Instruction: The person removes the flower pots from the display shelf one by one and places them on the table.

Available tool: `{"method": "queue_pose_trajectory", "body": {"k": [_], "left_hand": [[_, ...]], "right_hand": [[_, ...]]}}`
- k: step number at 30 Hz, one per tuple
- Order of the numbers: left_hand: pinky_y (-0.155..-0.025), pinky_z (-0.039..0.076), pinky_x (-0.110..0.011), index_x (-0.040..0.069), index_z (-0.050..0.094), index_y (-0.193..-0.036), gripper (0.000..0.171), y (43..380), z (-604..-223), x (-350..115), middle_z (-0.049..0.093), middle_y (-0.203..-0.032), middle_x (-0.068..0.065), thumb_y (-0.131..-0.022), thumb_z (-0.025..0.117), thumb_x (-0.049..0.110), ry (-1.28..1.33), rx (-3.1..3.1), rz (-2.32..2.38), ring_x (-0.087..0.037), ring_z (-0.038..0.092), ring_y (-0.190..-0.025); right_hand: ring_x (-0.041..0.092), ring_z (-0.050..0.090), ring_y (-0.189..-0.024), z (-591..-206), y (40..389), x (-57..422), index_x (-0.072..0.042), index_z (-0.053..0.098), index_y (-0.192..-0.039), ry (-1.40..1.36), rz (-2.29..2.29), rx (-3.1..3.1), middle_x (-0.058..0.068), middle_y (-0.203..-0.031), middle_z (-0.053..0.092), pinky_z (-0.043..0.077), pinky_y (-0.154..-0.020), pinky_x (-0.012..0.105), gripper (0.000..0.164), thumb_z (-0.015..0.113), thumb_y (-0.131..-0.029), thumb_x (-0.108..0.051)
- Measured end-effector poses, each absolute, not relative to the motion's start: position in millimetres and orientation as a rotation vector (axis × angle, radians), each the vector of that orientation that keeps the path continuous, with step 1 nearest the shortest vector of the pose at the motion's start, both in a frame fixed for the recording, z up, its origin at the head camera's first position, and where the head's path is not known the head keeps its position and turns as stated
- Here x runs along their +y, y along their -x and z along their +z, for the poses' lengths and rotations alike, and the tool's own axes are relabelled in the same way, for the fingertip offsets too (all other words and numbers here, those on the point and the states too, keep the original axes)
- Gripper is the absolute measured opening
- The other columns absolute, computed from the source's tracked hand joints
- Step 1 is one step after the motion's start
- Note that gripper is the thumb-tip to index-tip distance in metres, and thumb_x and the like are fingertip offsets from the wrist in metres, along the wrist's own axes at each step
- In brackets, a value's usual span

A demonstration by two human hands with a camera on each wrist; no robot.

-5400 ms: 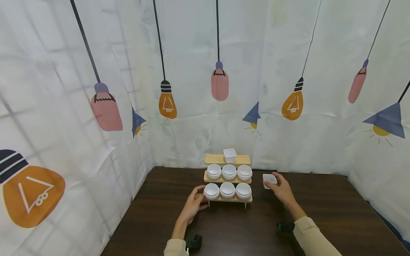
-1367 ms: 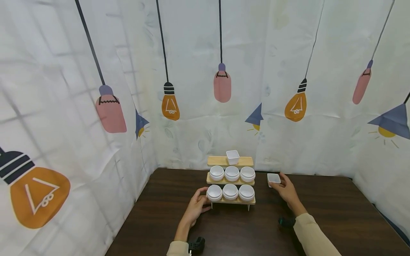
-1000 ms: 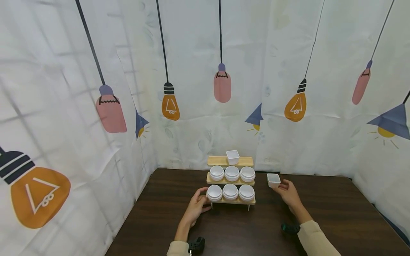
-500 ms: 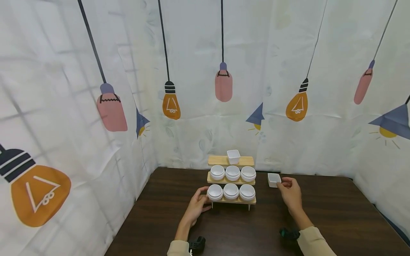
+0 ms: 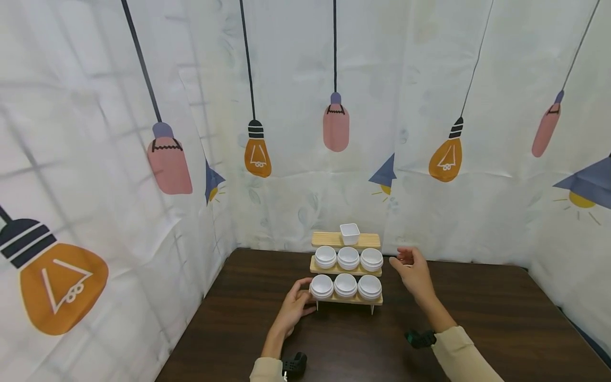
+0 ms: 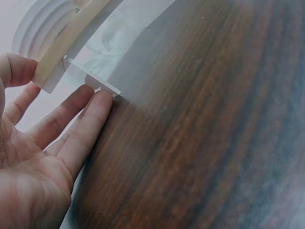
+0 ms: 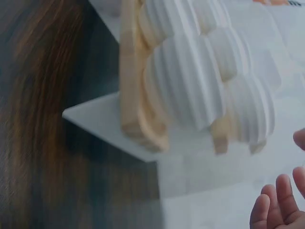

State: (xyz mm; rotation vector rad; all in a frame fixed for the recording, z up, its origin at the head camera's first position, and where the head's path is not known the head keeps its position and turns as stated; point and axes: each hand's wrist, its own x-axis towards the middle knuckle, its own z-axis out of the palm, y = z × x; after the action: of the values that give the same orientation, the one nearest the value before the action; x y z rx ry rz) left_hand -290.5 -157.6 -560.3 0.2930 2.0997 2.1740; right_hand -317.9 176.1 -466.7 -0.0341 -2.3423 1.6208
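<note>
Grip, left hand [image 5: 291, 309]: pinching the left end of the lower board [image 5: 350, 301] of a wooden stand [image 5: 369, 241]. Left wrist view confirms contact, with fingers [image 6: 19, 70] at the board's end and others reaching under it, beside a white leg [image 6: 93, 76].

Grip, right hand [image 5: 414, 273]: fingers loosely bent, thumb standing apart from them in the right wrist view, nothing seen between. Part of that hand falls outside the view, so the palm cannot be inspected.

Position: the stand rests on the dark worktop [image 5: 238, 313], between the two hands. Its boards run lengthwise from left to right, rising in three steps toward the printed curtain [image 5: 286, 79]. Left hand touches the stand; right hand is clear of it, just beside the right end of the middle board [image 5: 343, 272]. One square cup [image 5: 350, 234] lies to the left of the right hand and farther back — the right hand appears the nearer of the two.

Containers: the square cup sits upright on the top board [image 5: 326, 240], near its middle. Three round cups stand in a row on the middle board, and three more on the lower board, all white and upright. No contents are visible in any cup — only white interiors, as far as the head view shows. Whether the ribbed round cups are single or nested cannot be told.
</note>
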Motion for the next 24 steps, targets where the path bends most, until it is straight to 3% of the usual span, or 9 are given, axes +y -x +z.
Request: {"method": "queue_pose_trajectory", "body": {"k": [11,19,24], "left_hand": [[-0.097,0.058,-0.050,0.010,0.044,-0.147,0.040,292,-559,-159,0.067,-0.115,-0.009,-0.107,0.047,0.013,-0.269,2.107,2.160,-0.019,0.067,-0.109],[-0.097,0.057,-0.052,0.009,0.042,-0.148,0.041,292,-558,-158,0.067,-0.116,-0.011,-0.107,0.046,0.012,-0.274,2.099,2.167,-0.018,0.066,-0.108],[-0.098,0.057,-0.052,0.009,0.041,-0.149,0.042,289,-556,-157,0.066,-0.116,-0.012,-0.108,0.044,0.012,-0.278,2.091,2.169,-0.019,0.066,-0.110]], "right_hand": [[0.018,0.054,-0.104,-441,332,145,-0.001,0.055,-0.133,-0.143,1.642,-2.330,0.017,-0.124,0.059,0.044,-0.086,0.016,0.045,0.071,-0.095,-0.018],[0.030,0.055,-0.114,-430,351,130,-0.004,0.053,-0.136,-0.226,1.686,-2.359,0.020,-0.129,0.059,0.045,-0.101,0.039,0.052,0.074,-0.093,-0.024],[0.034,0.054,-0.120,-426,355,122,-0.005,0.050,-0.140,-0.270,1.709,-2.400,0.021,-0.136,0.056,0.045,-0.106,0.048,0.057,0.074,-0.094,-0.026]]}}
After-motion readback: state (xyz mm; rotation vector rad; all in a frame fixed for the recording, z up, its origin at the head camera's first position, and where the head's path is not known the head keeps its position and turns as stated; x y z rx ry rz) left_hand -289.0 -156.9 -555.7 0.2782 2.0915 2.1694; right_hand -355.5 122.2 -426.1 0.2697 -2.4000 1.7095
